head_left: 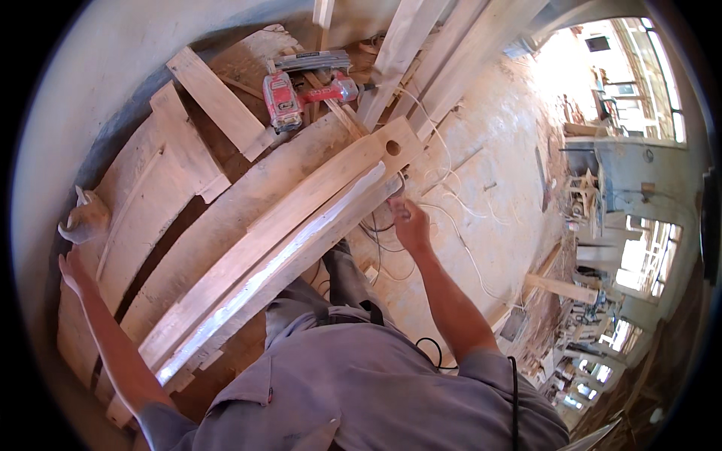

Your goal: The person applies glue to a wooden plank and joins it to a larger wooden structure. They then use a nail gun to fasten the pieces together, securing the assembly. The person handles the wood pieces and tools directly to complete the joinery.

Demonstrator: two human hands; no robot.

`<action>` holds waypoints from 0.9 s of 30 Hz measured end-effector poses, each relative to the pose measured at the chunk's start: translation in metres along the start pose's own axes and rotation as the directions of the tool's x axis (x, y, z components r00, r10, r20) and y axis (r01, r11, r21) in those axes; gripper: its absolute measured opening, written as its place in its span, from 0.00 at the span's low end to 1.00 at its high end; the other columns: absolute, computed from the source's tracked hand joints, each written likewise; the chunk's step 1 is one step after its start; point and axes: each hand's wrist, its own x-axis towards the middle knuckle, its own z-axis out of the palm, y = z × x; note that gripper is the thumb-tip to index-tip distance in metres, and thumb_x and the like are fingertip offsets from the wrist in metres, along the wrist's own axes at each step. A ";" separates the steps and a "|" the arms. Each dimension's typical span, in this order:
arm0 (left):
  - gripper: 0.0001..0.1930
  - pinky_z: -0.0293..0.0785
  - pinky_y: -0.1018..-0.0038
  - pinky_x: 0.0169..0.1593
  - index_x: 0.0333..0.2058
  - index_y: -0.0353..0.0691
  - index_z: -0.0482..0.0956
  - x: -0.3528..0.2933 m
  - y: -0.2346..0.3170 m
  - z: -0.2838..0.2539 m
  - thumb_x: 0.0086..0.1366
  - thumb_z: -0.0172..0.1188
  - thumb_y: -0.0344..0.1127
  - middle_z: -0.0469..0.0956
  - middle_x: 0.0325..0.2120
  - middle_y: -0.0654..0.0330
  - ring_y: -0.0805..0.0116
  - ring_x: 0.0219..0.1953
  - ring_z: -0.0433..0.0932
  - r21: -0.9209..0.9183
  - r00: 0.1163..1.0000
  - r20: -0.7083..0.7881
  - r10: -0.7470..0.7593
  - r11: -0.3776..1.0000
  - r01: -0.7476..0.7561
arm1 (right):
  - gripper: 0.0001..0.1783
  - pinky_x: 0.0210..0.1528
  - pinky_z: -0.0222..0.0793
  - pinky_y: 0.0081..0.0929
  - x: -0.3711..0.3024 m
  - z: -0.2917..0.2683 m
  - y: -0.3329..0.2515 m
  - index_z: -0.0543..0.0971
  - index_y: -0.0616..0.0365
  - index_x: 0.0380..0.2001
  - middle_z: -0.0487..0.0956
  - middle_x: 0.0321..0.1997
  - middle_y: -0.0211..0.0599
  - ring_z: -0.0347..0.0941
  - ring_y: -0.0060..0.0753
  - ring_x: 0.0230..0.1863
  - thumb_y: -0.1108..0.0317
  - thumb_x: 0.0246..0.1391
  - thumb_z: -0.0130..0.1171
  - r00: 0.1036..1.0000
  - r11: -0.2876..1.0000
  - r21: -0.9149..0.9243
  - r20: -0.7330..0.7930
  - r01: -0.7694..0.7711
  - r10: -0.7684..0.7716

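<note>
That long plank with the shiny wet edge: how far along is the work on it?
Done, it seems: the long plank has a glossy wet strip, perhaps glue, along nearly its whole edge. In hand: the right hand is at its far end, near the round hole; the left hand rests on the workbench. Left: the red nail gun lies unused.

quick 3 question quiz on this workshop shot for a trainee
1. True or false: the red power tool is in the right hand.
2. What does the right hand touch? A) the long plank's far end B) a white cable C) the tool
3. Where is the left hand?

Key: 1 false, it lies on the boards beyond the plank. 2 A. 3 At the workbench's left edge, open, beside a crumpled cloth.
</note>
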 end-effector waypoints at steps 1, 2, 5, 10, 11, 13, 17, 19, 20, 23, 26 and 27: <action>0.35 0.70 0.68 0.61 0.64 0.25 0.65 -0.036 0.008 -0.010 0.64 0.66 0.40 0.76 0.56 0.48 0.58 0.55 0.76 0.218 0.984 -0.025 0.179 0.961 -0.169 | 0.15 0.43 0.75 0.29 0.022 0.001 0.013 0.82 0.59 0.45 0.83 0.38 0.40 0.81 0.35 0.38 0.76 0.53 0.60 0.994 0.994 -0.018 -0.030 0.107 -0.107; 0.34 0.70 0.68 0.61 0.64 0.25 0.66 -0.080 0.014 -0.018 0.65 0.65 0.39 0.76 0.55 0.48 0.58 0.55 0.76 0.429 0.938 -0.011 0.347 0.849 -0.309 | 0.16 0.43 0.75 0.29 0.045 -0.002 0.020 0.82 0.59 0.46 0.82 0.39 0.41 0.80 0.37 0.39 0.76 0.53 0.60 0.984 0.983 -0.045 0.007 0.178 -0.178; 0.30 0.73 0.67 0.59 0.62 0.25 0.68 -0.240 0.050 -0.025 0.65 0.63 0.37 0.76 0.54 0.46 0.58 0.53 0.76 0.250 0.992 -0.090 0.086 0.966 -0.061 | 0.19 0.44 0.75 0.30 0.098 -0.006 0.019 0.81 0.57 0.49 0.81 0.42 0.42 0.79 0.39 0.42 0.78 0.52 0.60 0.917 0.917 -0.084 0.129 0.390 -0.378; 0.10 0.75 0.74 0.42 0.43 0.35 0.75 -0.436 0.021 -0.039 0.63 0.58 0.29 0.75 0.37 0.58 0.67 0.39 0.76 -0.141 0.784 -0.240 -0.573 0.819 0.556 | 0.23 0.48 0.74 0.31 0.140 -0.004 -0.003 0.81 0.56 0.51 0.80 0.43 0.42 0.78 0.38 0.45 0.82 0.51 0.58 0.840 0.904 0.078 0.342 0.420 -0.420; 0.04 0.74 0.73 0.37 0.36 0.39 0.74 -0.468 0.030 -0.031 0.63 0.58 0.30 0.72 0.31 0.61 0.69 0.34 0.73 -0.232 0.699 -0.235 -0.675 0.737 0.634 | 0.25 0.52 0.72 0.39 0.145 -0.001 0.000 0.80 0.48 0.52 0.79 0.49 0.41 0.75 0.50 0.51 0.80 0.50 0.58 0.829 0.905 0.060 0.380 0.421 -0.411; 0.03 0.73 0.72 0.33 0.32 0.42 0.73 -0.519 0.045 -0.017 0.63 0.58 0.30 0.70 0.26 0.64 0.69 0.29 0.72 -0.423 0.548 -0.181 -0.817 0.567 0.707 | 0.26 0.54 0.72 0.38 0.152 0.001 0.011 0.80 0.46 0.54 0.79 0.50 0.40 0.76 0.48 0.52 0.79 0.51 0.59 0.798 0.868 0.059 0.368 0.493 -0.478; 0.12 0.76 0.70 0.36 0.44 0.37 0.72 -0.563 0.104 0.033 0.62 0.59 0.24 0.73 0.30 0.61 0.66 0.33 0.76 -0.687 0.615 0.080 -0.785 0.404 0.604 | 0.27 0.66 0.65 0.37 0.164 0.020 0.084 0.78 0.61 0.53 0.78 0.51 0.43 0.73 0.41 0.59 0.82 0.46 0.55 0.811 0.904 0.077 0.414 0.422 -0.414; 0.18 0.78 0.69 0.38 0.50 0.34 0.71 -0.559 0.127 0.053 0.61 0.59 0.22 0.75 0.32 0.59 0.65 0.35 0.78 -0.730 0.618 0.110 -0.778 0.359 0.581 | 0.27 0.62 0.67 0.39 0.162 0.016 0.096 0.76 0.63 0.52 0.77 0.50 0.44 0.73 0.44 0.56 0.80 0.44 0.57 0.795 0.898 0.168 0.419 0.406 -0.438; 0.21 0.78 0.68 0.39 0.53 0.33 0.71 -0.557 0.135 0.058 0.61 0.59 0.20 0.76 0.34 0.58 0.64 0.36 0.79 -0.740 0.602 0.094 -0.793 0.349 0.575 | 0.26 0.60 0.68 0.38 0.152 0.008 0.075 0.76 0.63 0.52 0.77 0.50 0.44 0.73 0.43 0.55 0.80 0.44 0.58 0.762 0.867 0.150 0.423 0.475 -0.491; 0.31 0.79 0.61 0.48 0.67 0.29 0.56 -0.556 0.129 0.058 0.68 0.54 0.27 0.76 0.50 0.43 0.53 0.45 0.80 -0.765 0.468 0.037 -0.883 0.276 0.582 | 0.27 0.53 0.71 0.35 0.131 -0.009 0.046 0.75 0.63 0.50 0.76 0.47 0.41 0.74 0.39 0.50 0.81 0.41 0.61 0.717 0.835 0.129 0.454 0.535 -0.529; 0.24 0.77 0.55 0.54 0.63 0.25 0.61 -0.558 0.111 0.069 0.73 0.48 0.33 0.76 0.52 0.40 0.48 0.49 0.79 -0.869 0.418 0.100 -0.903 0.126 0.479 | 0.28 0.53 0.70 0.32 0.134 -0.014 0.051 0.74 0.62 0.49 0.74 0.45 0.34 0.73 0.31 0.47 0.81 0.39 0.61 0.732 0.913 0.159 0.553 0.375 -0.397; 0.23 0.77 0.53 0.55 0.62 0.25 0.62 -0.557 0.103 0.066 0.74 0.47 0.34 0.76 0.51 0.40 0.46 0.49 0.79 -0.895 0.407 0.134 -0.903 0.066 0.441 | 0.27 0.53 0.70 0.32 0.134 -0.016 0.050 0.74 0.62 0.49 0.74 0.44 0.33 0.73 0.31 0.46 0.82 0.39 0.61 0.724 0.913 0.184 0.560 0.363 -0.401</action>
